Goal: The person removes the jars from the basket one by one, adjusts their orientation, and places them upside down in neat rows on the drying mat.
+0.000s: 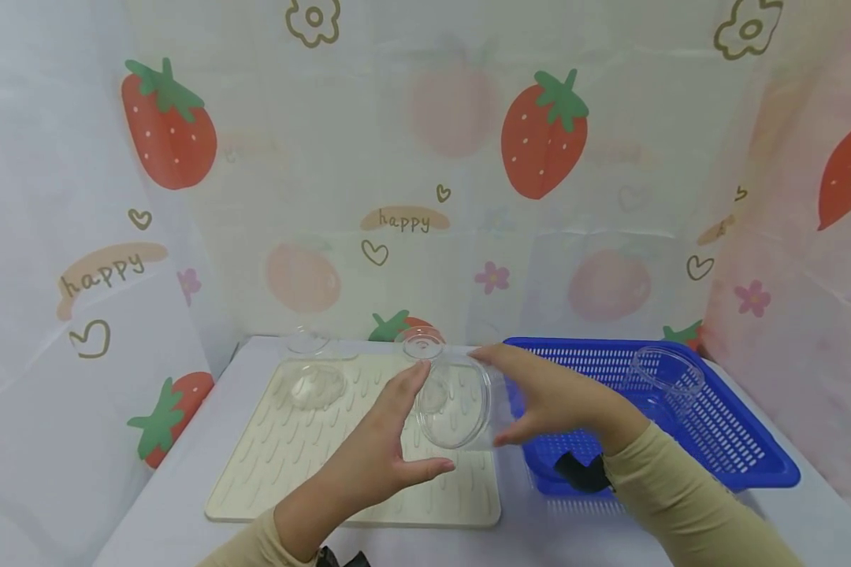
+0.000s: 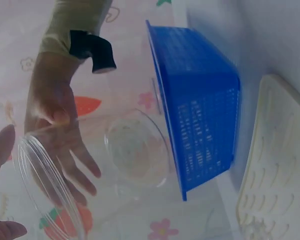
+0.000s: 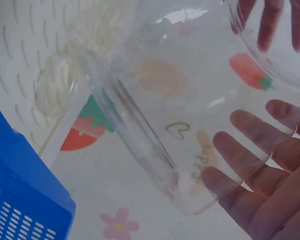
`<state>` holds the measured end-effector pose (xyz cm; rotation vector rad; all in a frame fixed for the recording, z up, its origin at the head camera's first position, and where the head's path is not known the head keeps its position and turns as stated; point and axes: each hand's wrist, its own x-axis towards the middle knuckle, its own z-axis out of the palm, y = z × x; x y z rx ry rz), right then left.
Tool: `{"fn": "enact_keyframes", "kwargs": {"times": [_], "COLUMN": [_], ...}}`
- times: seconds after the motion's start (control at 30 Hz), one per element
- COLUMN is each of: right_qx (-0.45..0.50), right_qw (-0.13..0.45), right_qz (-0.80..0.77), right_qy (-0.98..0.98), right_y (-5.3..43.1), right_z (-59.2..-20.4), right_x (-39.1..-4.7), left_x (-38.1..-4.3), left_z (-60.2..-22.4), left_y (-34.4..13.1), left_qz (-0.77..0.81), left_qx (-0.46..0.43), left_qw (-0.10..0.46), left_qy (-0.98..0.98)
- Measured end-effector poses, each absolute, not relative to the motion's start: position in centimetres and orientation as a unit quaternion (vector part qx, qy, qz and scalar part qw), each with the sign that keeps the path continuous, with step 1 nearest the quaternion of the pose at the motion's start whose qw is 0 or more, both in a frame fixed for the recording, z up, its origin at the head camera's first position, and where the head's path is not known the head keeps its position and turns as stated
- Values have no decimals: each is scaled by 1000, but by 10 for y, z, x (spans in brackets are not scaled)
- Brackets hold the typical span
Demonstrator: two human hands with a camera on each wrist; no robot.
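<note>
Clear plastic container [image 1: 461, 409] aloft over mat's [image 1: 269, 465] right edge. Right hand [image 1: 560, 398] grips it, blocking part of blue basket [image 1: 733, 425]; left hand [image 1: 383, 445] spread at rim, contact unclear. Clear dish [image 1: 317, 387] on mat; transparent outlines blur, left hand cropped in left wrist view.

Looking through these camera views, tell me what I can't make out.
Head view: part of the blue basket, hidden behind the right hand and sleeve.
Head view: some fingers of the left hand, hidden behind the nearest one.
Left wrist view: much of the drying mat, cut off by right and bottom edges.
Right wrist view: one end of the clear container, cut off by top and right edges.
</note>
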<state>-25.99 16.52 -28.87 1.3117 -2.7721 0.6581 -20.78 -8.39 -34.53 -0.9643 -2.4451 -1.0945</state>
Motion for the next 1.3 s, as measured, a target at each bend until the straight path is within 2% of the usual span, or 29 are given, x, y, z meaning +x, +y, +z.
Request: {"fn": "enact_keyframes", "kwargs": {"times": [0.4,0.57,0.87,1.1,1.3], "right_qx": [422,417,406,342,288], "right_qw": [16,15,5,28,40], "right_qz": [95,91,116,180,257], "right_qy": [-901,-904,-906,-922,-922], "right_y": [151,152,155,167,177], "right_z": [-302,-303,-305,-301,-306], "right_x": [-253,-251,-252,-256,-261], "left_x": [-205,-205,-208,-215,-219], "left_z": [-356,-359,-358,-357,-362], "left_y": [-73,-69,-69,-76,-83], "left_qz": [-346,-328,-321,-373,-454], "left_qx": [-317,-317,-321,-311,-267], "left_qw": [151,177,202,217,186], "left_qy": [-870,-872,-868,-847,-829]}}
